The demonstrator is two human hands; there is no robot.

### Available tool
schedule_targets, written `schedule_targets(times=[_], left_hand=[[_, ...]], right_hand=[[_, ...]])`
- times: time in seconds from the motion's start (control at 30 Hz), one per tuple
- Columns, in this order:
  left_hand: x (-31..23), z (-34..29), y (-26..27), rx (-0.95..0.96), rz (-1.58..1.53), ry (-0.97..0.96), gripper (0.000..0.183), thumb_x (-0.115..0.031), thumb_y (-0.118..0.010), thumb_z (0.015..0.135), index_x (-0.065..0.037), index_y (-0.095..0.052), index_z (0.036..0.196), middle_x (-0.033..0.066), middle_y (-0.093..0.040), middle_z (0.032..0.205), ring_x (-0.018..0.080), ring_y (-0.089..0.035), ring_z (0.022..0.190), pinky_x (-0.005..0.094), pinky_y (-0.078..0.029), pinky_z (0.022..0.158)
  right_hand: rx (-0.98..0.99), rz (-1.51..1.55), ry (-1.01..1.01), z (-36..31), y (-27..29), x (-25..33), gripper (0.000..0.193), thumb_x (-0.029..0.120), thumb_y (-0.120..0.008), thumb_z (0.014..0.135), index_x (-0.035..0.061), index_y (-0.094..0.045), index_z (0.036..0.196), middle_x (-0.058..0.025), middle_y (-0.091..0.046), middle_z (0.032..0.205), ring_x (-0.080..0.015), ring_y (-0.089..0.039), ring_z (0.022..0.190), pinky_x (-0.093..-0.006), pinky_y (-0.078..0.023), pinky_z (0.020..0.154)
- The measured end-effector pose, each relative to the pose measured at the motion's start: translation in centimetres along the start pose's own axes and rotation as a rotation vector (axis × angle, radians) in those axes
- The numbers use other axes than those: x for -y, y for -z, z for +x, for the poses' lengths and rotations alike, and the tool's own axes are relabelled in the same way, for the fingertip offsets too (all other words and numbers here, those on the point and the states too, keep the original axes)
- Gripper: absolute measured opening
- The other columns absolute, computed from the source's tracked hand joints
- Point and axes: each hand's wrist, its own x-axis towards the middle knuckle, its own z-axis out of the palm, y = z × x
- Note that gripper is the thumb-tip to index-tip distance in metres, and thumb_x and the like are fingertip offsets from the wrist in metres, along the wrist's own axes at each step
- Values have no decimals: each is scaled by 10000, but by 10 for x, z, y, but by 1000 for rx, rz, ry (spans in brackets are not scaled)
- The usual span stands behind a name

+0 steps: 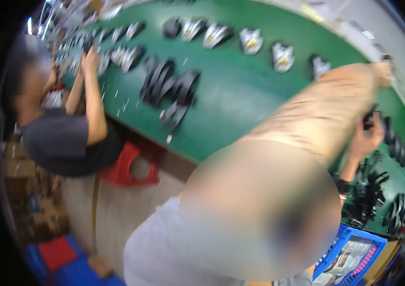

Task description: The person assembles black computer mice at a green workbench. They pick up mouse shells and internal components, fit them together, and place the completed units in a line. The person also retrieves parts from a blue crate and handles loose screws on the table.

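My left arm stretches across the green table (240, 95) to the far right, where my left hand (382, 74) is small and blurred. A dark spot shows at its fingertips, but its grip is unclear. Below it my right hand (370, 136), with a black band at the wrist, is closed around a small black part (368, 120). Beside that hand runs a curved row of black parts (398, 145). Just past my left forearm sits a silver-and-black shell-shaped piece (318, 66). A blurred oval hides much of my upper arm and body.
More silver-and-black shells (251, 41) line the table's far side. Black curved parts (159, 81) lie in a heap at the middle left. At left a co-worker (59, 138) holds a dark item near a red stool (133, 164). A blue basket (348, 233) stands lower right, near loose black pieces (367, 190).
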Motion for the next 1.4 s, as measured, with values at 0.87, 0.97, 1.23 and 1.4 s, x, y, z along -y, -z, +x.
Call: schedule_targets(times=[0.87, 0.97, 1.23, 1.4], left_hand=[[-19, 34, 37, 1206, -904, 764, 817, -697, -577, 670, -20, -554, 1127, 138, -608, 1040, 262, -559, 991, 438, -392, 912], [11, -8, 54, 1382, -930, 955, 860, -719, -577, 657, -12, -550, 1147, 146, -609, 1051, 265, -562, 996, 437, -392, 914], [-42, -27, 16, 854, -886, 858, 1089, -846, -491, 557, -44, -452, 1293, 250, -157, 1442, 355, -23, 1367, 463, -49, 1085], [-55, -15, 11, 810, -892, 753, 971, -752, -591, 569, -42, -522, 1229, 255, -200, 1424, 398, -32, 1348, 496, -66, 1074]], right_hand=[[-223, -79, -405, -3, 24, -36, 698, 33, -700, 664, 12, -413, 1300, -172, -538, 1069, -306, -533, 1003, -377, -432, 881], [-99, -62, -363, -3, 6, -21, 651, 53, -717, 637, 2, -479, 1241, -176, -540, 1066, -322, -515, 1018, -384, -419, 887], [-87, -37, -431, -7, 6, -26, 593, 57, -717, 639, -5, -521, 1195, -145, -537, 1025, -298, -485, 991, -376, -425, 852], [-101, 26, -494, -7, 5, -23, 596, 71, -724, 647, -20, -514, 1198, -146, -536, 1021, -298, -490, 981, -371, -425, 849]])
